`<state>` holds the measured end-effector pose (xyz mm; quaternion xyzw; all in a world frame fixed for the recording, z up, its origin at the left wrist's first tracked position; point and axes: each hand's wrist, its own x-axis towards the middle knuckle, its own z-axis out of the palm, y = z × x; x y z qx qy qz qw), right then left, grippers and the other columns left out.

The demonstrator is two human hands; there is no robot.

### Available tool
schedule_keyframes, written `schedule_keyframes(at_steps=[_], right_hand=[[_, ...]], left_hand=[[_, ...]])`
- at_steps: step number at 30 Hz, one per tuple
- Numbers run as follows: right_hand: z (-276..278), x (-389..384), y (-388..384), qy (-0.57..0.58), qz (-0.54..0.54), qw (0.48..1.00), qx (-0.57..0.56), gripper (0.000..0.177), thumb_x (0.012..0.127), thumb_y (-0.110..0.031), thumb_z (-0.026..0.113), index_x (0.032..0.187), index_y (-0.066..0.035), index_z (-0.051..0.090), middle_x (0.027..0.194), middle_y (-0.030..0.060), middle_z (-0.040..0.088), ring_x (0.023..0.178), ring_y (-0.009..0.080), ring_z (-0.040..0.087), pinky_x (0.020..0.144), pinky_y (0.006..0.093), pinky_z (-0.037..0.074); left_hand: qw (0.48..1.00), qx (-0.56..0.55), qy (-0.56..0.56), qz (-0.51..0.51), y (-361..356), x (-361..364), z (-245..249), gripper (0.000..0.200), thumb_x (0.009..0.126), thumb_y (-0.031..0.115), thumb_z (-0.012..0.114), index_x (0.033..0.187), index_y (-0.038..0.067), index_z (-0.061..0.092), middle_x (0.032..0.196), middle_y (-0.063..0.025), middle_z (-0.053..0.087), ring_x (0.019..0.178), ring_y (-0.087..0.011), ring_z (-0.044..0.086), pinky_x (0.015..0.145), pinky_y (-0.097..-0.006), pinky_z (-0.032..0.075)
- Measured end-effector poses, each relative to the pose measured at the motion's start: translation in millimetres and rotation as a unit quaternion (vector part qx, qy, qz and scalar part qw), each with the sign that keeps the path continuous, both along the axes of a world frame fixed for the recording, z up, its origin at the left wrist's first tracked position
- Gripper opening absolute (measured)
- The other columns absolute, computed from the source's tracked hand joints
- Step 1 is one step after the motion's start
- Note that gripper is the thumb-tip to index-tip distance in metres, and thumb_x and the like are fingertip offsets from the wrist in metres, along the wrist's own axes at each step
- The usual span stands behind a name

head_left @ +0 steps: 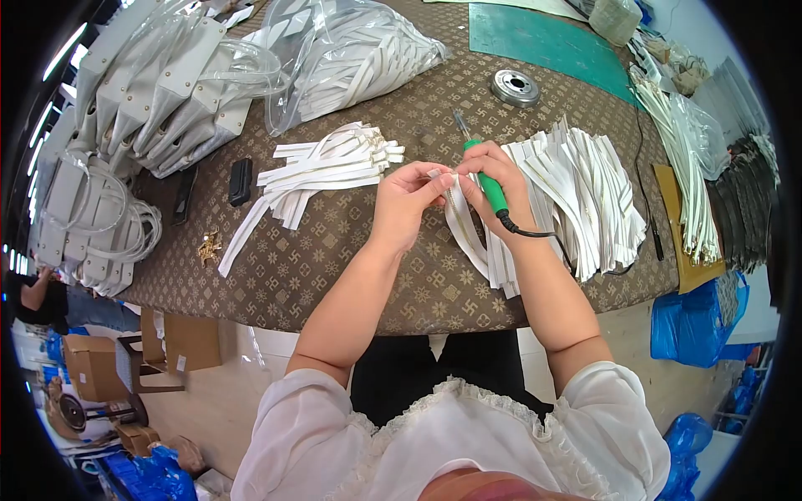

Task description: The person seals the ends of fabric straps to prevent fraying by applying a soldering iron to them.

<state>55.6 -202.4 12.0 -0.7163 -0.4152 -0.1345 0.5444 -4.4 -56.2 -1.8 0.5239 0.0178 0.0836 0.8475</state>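
Note:
My left hand (408, 199) is closed, its thumb and fingertips pinching the end of a white zipper (456, 220) with gold-toned teeth. Against it, my right hand (506, 185) has thumb and fingertips at the same zipper end. Held in the right hand is a green-handled soldering iron (493, 194), its metal tip pointing away from me and its black cord trailing right. Beside the right forearm lies a thick pile of white zippers (585, 196). A smaller pile of white zippers (322, 167) is left of my left hand. The fingertips hide the exact zipper end.
A round metal piece (515, 87) and a green mat (547, 46) lie on the far side. At left are small gold parts (209, 246), a black block (241, 182) and stacked white bags (142, 92). A clear plastic bag (359, 58) holds more zippers. A person stands far left.

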Motion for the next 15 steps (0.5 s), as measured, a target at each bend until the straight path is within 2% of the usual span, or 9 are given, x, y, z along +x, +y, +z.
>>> schedule_keyframes(at_steps=[4,6,9,12,15], right_hand=[[-0.5,-2.7,3.1,0.028,-0.005,1.000,0.007,0.015,0.072,0.005,0.064,0.084,-0.003,0.061,0.088,0.0072,0.053,0.084,0.0217,0.054,0.075,0.0290,0.043],[-3.2,-0.8,5.8,-0.006,-0.030,1.000,0.004,0.013,0.069,0.003,0.066,0.080,-0.003,0.061,0.085,0.0086,0.054,0.080,0.0237,0.056,0.071,0.0299,0.045],[-3.4,-2.0,7.6,-0.026,-0.054,0.998,0.000,0.012,0.068,0.002,0.067,0.077,-0.003,0.061,0.084,0.0094,0.055,0.078,0.0248,0.056,0.069,0.0306,0.046],[-2.2,-2.5,8.0,-0.038,-0.076,0.996,-0.004,0.011,0.068,0.002,0.066,0.077,-0.003,0.060,0.083,0.0095,0.055,0.077,0.0250,0.056,0.069,0.0309,0.045],[-2.4,-0.5,6.0,0.001,-0.054,0.999,0.002,0.011,0.068,0.001,0.066,0.076,-0.003,0.059,0.083,0.0097,0.055,0.077,0.0254,0.056,0.069,0.0313,0.045]], left_hand=[[0.999,-0.039,0.011,0.020,-5.5,-0.4,-4.5,0.012,0.083,0.011,0.064,0.091,0.004,0.061,0.081,-0.0002,0.060,0.070,-0.0060,0.052,0.063,-0.0197,0.043],[0.999,-0.044,0.010,0.024,-8.9,0.5,-5.8,0.012,0.084,0.012,0.063,0.092,0.004,0.060,0.081,0.0005,0.059,0.070,-0.0056,0.051,0.064,-0.0195,0.042],[0.994,0.057,-0.041,0.079,-13.0,0.7,-6.9,0.012,0.087,0.013,0.059,0.094,0.004,0.057,0.081,0.0016,0.056,0.072,-0.0052,0.049,0.066,-0.0200,0.041],[0.995,0.063,-0.032,0.072,-12.2,0.1,-5.5,0.011,0.088,0.012,0.058,0.094,0.003,0.055,0.082,0.0018,0.055,0.073,-0.0050,0.048,0.066,-0.0201,0.041],[0.995,0.065,-0.028,0.066,-12.4,-0.1,-5.0,0.011,0.088,0.012,0.057,0.094,0.003,0.055,0.082,0.0019,0.055,0.073,-0.0049,0.048,0.066,-0.0202,0.041]])
